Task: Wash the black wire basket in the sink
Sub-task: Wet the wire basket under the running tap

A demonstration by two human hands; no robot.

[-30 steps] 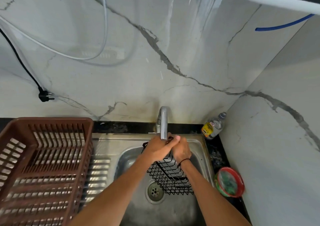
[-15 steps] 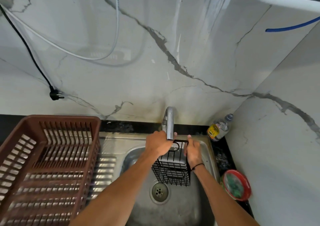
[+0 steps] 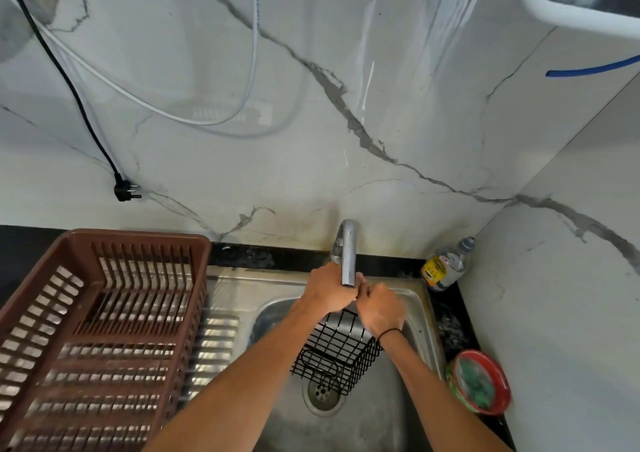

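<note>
The black wire basket hangs tilted over the steel sink, just above the drain. My left hand grips its upper edge right under the spout of the chrome tap. My right hand holds the basket's upper right side, fingers curled on the wires, close against the left hand. The basket's top is hidden behind both hands. No water stream is plainly visible.
A brown slotted dish rack stands on the drainboard at the left. A clear bottle with a yellow label stands in the back right corner. A red-rimmed round container lies right of the sink. A black plug dangles on the marble wall.
The basket has been turned between my hands and now tilts with its lower end to the left. My right hand has moved back against the left hand under the tap.
</note>
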